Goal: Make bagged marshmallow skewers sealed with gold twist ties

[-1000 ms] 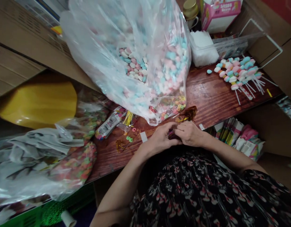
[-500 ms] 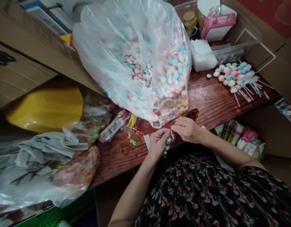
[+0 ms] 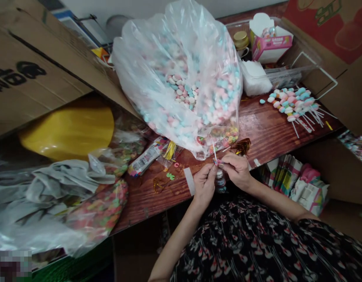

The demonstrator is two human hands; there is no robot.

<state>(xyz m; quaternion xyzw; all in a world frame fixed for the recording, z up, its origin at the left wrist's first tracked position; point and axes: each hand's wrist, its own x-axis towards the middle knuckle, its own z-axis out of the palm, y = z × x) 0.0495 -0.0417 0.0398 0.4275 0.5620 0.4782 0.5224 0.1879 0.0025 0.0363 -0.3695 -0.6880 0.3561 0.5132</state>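
At the table's front edge both hands pinch the neck of a clear-wrapped candy stick [image 3: 220, 182]. Its white stick points up past the fingertips, while the wrapped part hangs below, showing pale and blue pieces. My left hand [image 3: 205, 179] closes thumb and fingers on the neck from the left. From the right, my right hand [image 3: 237, 169] pinches the same spot; the exact thing between its fingertips is too small to tell. Just beyond lies a bundle of shiny brown-gold twist ties [image 3: 242, 146]. A white paper strip [image 3: 189, 181] rests left of my left hand.
A large clear bag [image 3: 157, 43] of pastel candies stands behind the hands. Candy sticks [image 3: 295, 102] are piled at right, near a clear plastic bin [image 3: 289, 74]. Loose candy rings [image 3: 170, 176], a printed packet [image 3: 147, 156] and a bag of colourful candies [image 3: 98, 211] lie left.
The wrapped candy stick is now upright between the hands, its white stick showing above the fingers. The right fingers have shifted onto the wrapper's neck. The whole view has shifted slightly.
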